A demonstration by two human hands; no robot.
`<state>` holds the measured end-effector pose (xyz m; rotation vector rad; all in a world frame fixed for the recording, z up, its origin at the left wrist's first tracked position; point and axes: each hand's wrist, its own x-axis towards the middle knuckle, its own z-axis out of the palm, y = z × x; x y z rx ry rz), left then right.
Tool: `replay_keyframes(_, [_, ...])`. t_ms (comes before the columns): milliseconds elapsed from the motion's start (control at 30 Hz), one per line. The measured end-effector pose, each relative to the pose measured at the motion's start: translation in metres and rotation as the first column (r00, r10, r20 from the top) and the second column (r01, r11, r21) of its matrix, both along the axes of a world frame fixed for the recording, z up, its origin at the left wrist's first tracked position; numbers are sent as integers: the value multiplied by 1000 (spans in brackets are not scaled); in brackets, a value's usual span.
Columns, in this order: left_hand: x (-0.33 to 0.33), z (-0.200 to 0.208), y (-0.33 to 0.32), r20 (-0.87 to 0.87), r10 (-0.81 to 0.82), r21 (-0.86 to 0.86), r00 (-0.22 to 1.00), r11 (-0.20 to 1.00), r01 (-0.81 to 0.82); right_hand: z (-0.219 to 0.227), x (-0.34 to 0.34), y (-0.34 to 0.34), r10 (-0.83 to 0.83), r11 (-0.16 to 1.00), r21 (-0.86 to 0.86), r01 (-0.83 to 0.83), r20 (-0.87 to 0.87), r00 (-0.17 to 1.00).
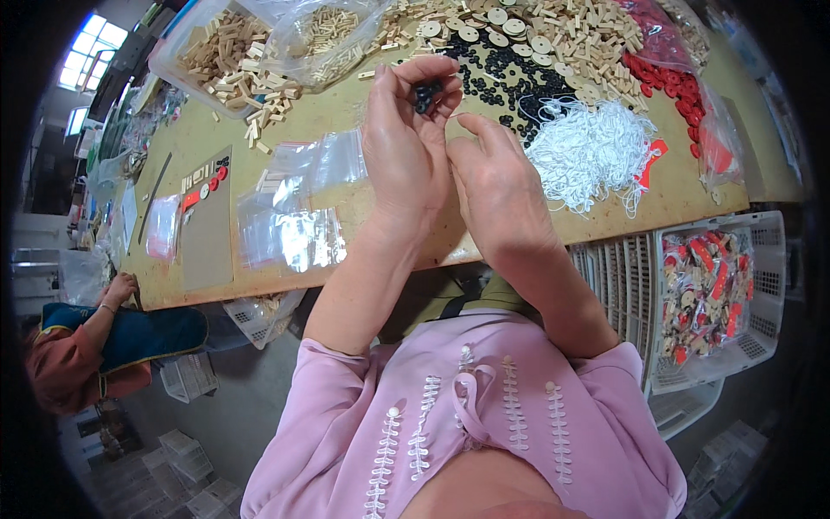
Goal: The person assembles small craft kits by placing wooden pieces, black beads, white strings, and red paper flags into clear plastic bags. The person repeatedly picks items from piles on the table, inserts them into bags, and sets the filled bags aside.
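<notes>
My left hand (399,151) is raised over the table, palm up, with its fingers curled around several small black rings (426,97). Close beside it, my right hand (503,186) is closed, thumb and forefinger pressed together near the left palm; whatever lies between them is hidden. Beyond both hands spreads a loose pile of the same black rings (493,78). A tangled heap of white strings (592,156) lies to the right of my right hand. Clear plastic zip bags (290,238) lie flat on the table to the left of my left forearm.
Wooden blocks fill a clear bin (164,65) at the far left. Wooden discs (498,17) and red discs (687,104) lie farther back. A board (207,255) with sample pieces rests on the left. A white crate (768,333) of filled bags stands right. Another person (82,346) is at left.
</notes>
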<state>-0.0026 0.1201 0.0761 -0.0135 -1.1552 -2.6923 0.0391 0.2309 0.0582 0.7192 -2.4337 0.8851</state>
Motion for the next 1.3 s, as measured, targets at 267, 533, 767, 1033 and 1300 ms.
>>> replay_keyframes(267, [8, -4, 5, -78, 52, -138, 996, 989, -62, -6, 1, 3, 13, 1000, 12, -13, 7, 1000])
replay_keyframes(533, [-20, -6, -24, -228, 45, -182, 973, 979, -88, -6, 1, 29, 74, 973, -220, -71, 2, 997])
replay_keyframes(767, [-183, -65, -59, -310, -6, -939, 951, 157, -305, -23, 9, 53, 140, 932, -348, -98, 96, 986])
replay_keyframes(1033, [-275, -118, -70, -340, -105, -918, 934, -176, -354, -22, 10, 70, 187, 904, -410, -121, 124, 975])
replay_keyframes(1300, [-210, -77, -57, -96, -157, -914, 983, 406, -25, -16, -9, 88, 193, 887, -448, -115, 131, 972])
